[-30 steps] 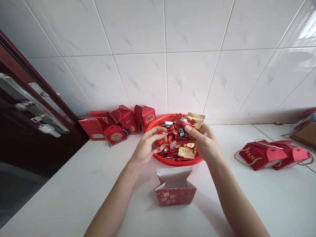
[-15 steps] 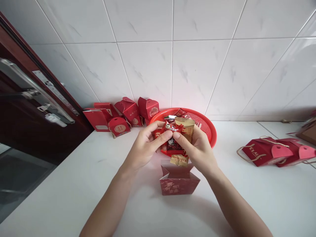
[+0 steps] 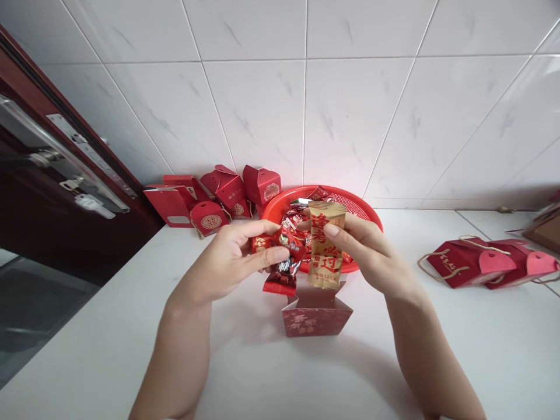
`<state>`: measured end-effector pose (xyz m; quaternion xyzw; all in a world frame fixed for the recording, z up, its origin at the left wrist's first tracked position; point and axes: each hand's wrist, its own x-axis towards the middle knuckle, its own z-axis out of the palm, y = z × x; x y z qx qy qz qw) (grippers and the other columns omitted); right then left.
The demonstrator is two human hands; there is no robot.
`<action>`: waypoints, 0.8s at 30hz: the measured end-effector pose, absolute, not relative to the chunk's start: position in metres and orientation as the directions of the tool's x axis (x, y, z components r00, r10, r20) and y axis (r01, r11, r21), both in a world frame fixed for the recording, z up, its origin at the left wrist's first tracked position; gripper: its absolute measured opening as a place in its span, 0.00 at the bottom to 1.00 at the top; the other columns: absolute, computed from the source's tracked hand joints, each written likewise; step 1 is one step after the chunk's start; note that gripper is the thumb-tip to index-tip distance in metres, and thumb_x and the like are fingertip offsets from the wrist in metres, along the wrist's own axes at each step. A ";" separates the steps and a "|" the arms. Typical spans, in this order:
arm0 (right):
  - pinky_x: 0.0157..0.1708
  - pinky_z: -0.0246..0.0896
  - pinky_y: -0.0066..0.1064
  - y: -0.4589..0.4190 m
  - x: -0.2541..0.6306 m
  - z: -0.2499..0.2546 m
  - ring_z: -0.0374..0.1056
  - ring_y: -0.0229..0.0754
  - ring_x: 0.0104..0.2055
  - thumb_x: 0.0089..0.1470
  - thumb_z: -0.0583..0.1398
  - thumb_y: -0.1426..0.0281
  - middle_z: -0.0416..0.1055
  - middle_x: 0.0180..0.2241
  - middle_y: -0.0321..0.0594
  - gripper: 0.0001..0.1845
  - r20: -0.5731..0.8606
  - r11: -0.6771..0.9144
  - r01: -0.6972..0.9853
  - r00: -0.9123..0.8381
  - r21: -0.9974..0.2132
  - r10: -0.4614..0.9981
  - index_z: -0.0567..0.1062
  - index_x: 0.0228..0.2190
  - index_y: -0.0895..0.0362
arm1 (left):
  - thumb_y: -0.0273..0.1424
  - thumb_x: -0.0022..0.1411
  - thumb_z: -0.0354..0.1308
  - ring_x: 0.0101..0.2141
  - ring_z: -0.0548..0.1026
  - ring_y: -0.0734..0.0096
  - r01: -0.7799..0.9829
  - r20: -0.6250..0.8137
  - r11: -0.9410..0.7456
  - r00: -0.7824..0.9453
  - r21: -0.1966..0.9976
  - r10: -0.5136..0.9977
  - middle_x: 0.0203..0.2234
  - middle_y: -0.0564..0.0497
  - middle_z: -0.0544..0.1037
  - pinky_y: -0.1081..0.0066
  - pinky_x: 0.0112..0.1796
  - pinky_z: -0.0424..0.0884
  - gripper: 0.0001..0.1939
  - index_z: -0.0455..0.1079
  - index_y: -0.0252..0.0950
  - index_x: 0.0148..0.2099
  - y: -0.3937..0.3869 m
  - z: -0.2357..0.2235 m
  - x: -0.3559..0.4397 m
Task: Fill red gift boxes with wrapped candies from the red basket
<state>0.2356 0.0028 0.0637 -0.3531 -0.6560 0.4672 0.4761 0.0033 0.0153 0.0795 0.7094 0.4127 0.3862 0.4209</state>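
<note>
My left hand [image 3: 231,256] is closed on a small bunch of red and dark wrapped candies [image 3: 285,265]. Between the thumb and fingers of my right hand [image 3: 365,248] is a gold candy packet [image 3: 327,251] with red characters, held upright. Just below both hands an open red gift box [image 3: 318,322] stands on the white tabletop, its top flaps apart. Behind the hands sits a red mesh basket [image 3: 371,220] with several wrapped candies inside, partly hidden by my hands and the packet.
Several red gift boxes [image 3: 223,189] stand at the back left by the tiled wall. Two closed red boxes with cord handles [image 3: 472,262] lie on the right. A dark door with a handle and keys [image 3: 90,201] is at the left edge, and a brown carton [image 3: 545,230] at the far right.
My hands have moved apart. The gold packet has gone with my right hand and now shows its front, while the red and dark candies have shifted left in my left hand.
</note>
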 end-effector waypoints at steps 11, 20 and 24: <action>0.46 0.73 0.35 -0.012 0.247 0.072 0.77 0.45 0.47 0.64 0.60 0.75 0.82 0.44 0.38 0.14 0.304 0.518 0.267 -0.565 -0.813 0.767 0.82 0.46 0.51 | 0.31 0.69 0.61 0.31 0.76 0.69 0.286 -0.017 -0.597 0.910 0.750 0.415 0.32 0.49 0.83 0.74 0.34 0.70 0.07 0.81 0.40 0.44 -0.006 0.087 -0.003; 0.31 0.66 0.28 -0.025 0.246 0.071 0.75 0.40 0.32 0.63 0.56 0.80 0.81 0.35 0.40 0.13 0.278 0.637 0.519 -0.608 -0.570 0.743 0.78 0.39 0.54 | 0.31 0.70 0.59 0.34 0.75 0.65 0.146 -0.011 -0.633 0.977 0.760 0.212 0.32 0.48 0.82 0.70 0.44 0.72 0.06 0.78 0.40 0.42 -0.008 0.065 0.017; 0.26 0.59 0.29 -0.035 0.248 0.073 0.69 0.39 0.28 0.67 0.55 0.76 0.77 0.31 0.41 0.10 0.338 0.725 0.509 -0.655 -0.463 0.676 0.76 0.35 0.55 | 0.33 0.70 0.60 0.35 0.77 0.63 0.161 -0.067 -0.715 0.985 0.681 0.158 0.32 0.48 0.81 0.70 0.42 0.71 0.05 0.77 0.40 0.42 -0.014 0.054 0.018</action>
